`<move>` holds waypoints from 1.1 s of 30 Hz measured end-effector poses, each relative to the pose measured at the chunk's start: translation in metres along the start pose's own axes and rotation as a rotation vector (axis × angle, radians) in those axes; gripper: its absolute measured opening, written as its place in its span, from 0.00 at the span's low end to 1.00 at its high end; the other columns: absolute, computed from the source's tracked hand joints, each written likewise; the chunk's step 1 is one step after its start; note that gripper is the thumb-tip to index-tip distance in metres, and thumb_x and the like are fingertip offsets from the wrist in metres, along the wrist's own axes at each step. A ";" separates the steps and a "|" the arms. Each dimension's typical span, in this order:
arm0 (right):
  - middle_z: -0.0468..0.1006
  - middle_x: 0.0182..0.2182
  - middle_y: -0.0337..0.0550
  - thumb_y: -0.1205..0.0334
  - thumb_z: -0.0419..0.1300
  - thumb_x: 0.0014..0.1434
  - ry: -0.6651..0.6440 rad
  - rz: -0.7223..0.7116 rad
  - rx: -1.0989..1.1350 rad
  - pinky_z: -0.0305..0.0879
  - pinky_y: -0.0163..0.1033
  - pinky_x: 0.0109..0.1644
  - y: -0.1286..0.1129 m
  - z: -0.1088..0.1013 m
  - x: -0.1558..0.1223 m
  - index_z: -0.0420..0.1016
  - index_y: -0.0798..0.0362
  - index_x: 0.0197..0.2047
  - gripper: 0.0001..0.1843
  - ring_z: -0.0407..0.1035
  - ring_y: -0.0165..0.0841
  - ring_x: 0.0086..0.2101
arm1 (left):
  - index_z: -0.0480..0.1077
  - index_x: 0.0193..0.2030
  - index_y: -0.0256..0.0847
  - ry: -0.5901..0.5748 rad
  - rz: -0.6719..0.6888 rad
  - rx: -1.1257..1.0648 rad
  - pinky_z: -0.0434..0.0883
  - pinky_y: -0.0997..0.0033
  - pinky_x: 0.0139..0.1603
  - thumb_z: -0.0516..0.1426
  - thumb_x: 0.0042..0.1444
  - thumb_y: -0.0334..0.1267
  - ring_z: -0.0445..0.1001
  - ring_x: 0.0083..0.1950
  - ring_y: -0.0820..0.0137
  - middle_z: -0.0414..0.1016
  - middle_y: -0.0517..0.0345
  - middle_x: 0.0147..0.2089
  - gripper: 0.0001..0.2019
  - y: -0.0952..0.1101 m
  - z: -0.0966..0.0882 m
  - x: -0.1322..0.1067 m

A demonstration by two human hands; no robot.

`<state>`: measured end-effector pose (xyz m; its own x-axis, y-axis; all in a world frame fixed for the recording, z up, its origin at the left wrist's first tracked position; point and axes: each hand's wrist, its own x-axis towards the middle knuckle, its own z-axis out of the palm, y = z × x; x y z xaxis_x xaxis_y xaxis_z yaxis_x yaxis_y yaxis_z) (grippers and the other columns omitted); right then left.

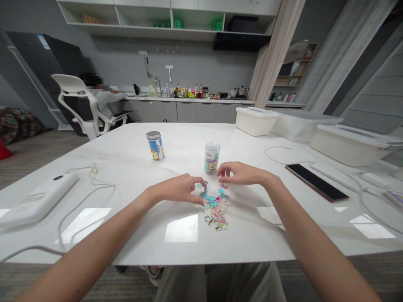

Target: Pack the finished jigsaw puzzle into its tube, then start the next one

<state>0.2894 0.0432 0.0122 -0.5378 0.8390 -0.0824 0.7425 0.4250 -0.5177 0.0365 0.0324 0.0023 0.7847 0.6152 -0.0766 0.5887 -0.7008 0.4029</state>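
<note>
On our glossy table [189, 138], facing a grey wall [119, 58], puzzle pieces [212, 202] lie near centre. Our left hand [181, 188] gapes, unclenched; whether our right hand [241, 173] grips, we cannot tell. The clear jar's label [211, 158] is unreadable

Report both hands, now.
Left hand: open, thumb and fingers apart, beside the puzzle pieces.
Right hand: fingers curled; whether it holds anything cannot be told.
</note>
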 end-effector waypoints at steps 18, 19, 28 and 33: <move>0.71 0.43 0.46 0.53 0.65 0.49 -0.166 -0.036 -0.049 0.63 0.40 0.44 -0.012 0.006 0.000 0.72 0.52 0.40 0.17 0.66 0.37 0.40 | 0.68 0.57 0.42 -0.014 -0.081 0.179 0.63 0.69 0.32 0.54 0.52 0.66 0.72 0.32 0.64 0.75 0.53 0.30 0.34 0.006 0.015 0.007; 0.71 0.42 0.45 0.52 0.66 0.48 -0.185 -0.049 -0.050 0.63 0.39 0.43 -0.011 0.005 -0.001 0.73 0.52 0.39 0.17 0.66 0.36 0.40 | 0.69 0.56 0.42 -0.009 -0.073 0.196 0.62 0.69 0.32 0.53 0.54 0.64 0.71 0.30 0.65 0.74 0.54 0.28 0.32 0.005 0.015 0.008; 0.72 0.29 0.37 0.51 0.69 0.43 -0.407 0.001 -0.016 0.57 0.36 0.32 -0.010 0.011 -0.001 0.75 0.51 0.34 0.17 0.64 0.31 0.30 | 0.73 0.49 0.42 0.060 -0.021 0.282 0.56 0.71 0.26 0.53 0.58 0.54 0.66 0.23 0.70 0.67 0.59 0.20 0.21 0.000 0.017 0.010; 0.72 0.29 0.36 0.52 0.67 0.46 -0.402 0.014 -0.002 0.58 0.36 0.32 -0.015 0.009 -0.002 0.75 0.52 0.34 0.15 0.64 0.30 0.29 | 0.73 0.49 0.42 0.068 -0.011 0.288 0.57 0.72 0.26 0.54 0.58 0.52 0.65 0.22 0.71 0.67 0.60 0.20 0.19 -0.002 0.017 0.010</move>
<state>0.2754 0.0321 0.0123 -0.6406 0.6452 -0.4164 0.7516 0.4157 -0.5121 0.0463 0.0338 -0.0146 0.7690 0.6391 -0.0138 0.6354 -0.7618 0.1264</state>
